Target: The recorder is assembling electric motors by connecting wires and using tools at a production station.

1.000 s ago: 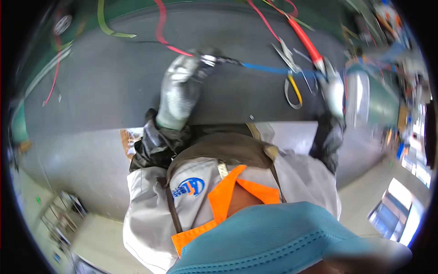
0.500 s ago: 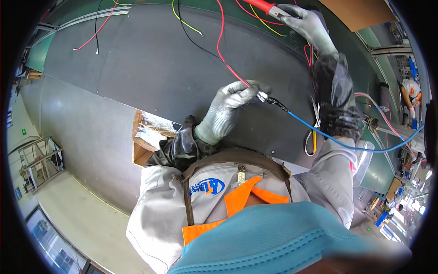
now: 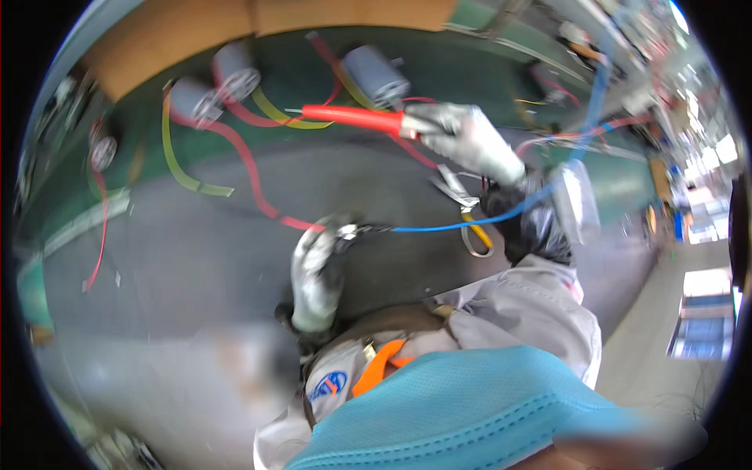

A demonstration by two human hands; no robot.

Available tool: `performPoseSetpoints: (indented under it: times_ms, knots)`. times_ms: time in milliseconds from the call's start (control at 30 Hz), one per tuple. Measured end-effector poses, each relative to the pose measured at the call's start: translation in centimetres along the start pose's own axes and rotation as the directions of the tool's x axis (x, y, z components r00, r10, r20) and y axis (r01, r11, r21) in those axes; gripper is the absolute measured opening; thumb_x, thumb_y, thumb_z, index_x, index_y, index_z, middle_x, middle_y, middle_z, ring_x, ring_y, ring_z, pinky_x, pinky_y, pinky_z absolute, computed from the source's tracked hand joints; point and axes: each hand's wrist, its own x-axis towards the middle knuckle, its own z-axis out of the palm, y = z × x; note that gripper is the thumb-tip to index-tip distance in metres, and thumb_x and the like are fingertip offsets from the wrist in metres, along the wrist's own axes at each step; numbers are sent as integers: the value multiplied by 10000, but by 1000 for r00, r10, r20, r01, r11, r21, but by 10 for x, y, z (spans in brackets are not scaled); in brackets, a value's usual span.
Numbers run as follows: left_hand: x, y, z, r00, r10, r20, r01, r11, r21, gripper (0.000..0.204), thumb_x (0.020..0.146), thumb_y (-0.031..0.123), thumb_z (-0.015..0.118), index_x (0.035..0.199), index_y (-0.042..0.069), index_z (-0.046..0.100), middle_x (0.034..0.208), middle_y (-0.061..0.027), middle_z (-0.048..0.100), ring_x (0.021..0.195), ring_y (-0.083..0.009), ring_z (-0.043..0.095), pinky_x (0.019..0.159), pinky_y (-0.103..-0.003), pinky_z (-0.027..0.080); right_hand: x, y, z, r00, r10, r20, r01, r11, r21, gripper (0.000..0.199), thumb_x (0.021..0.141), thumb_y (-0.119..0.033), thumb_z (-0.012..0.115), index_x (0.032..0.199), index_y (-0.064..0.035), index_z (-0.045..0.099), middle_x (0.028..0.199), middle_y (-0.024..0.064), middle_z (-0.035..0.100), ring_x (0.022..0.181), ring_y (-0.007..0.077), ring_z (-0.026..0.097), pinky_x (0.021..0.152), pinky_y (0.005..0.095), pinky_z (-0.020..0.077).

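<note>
My left hand (image 3: 317, 270), in a grey-white glove, is closed on a red wire (image 3: 249, 168) where it meets a metal clip (image 3: 347, 232). From the clip a blue lead (image 3: 439, 229) runs off to the right. In my gloved right hand (image 3: 466, 137) is a long red probe (image 3: 352, 117) with a thin metal tip pointing left. That tip is close to a yellow-green wire and a red wire below grey cylindrical motors (image 3: 376, 76); blur hides whether it touches either. Scissors (image 3: 475, 231) with yellow-and-grey handles lie below my right hand.
More grey motors (image 3: 236, 72) with red and yellow-green wires stand along the far side of the dark worktop (image 3: 188, 290). Brown board (image 3: 352, 17) rises behind them. A transparent object (image 3: 578, 200) is beside my right sleeve. The blue lead crosses that sleeve.
The view has swung to the right, bringing the motors into sight. The probe now points left across the worktop. Both hands keep their holds.
</note>
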Motion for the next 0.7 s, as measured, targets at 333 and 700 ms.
performPoseSetpoints:
  times_ms: [333,700]
  knots:
    - [18,-5,35,956,-288,55,292,915,-280,565,1109,392,407,1208,-125,611,1141,-199,680,1066,-236,654,972,-368,516,-179,73,-21,919,303,-252,-389,799,-459,592,851,-230,752,1388,-69,560,1165,156,664,1160,355,606,968,488,491]
    - [16,92,-145,765,367,-529,292,534,793,334,1045,226,585,1282,-4,638,1124,-148,646,885,-238,640,829,-389,526,-72,-21,12,999,-48,-24,52,734,677,304,947,-178,677,1196,-3,674,975,78,692,906,186,660,792,331,542]
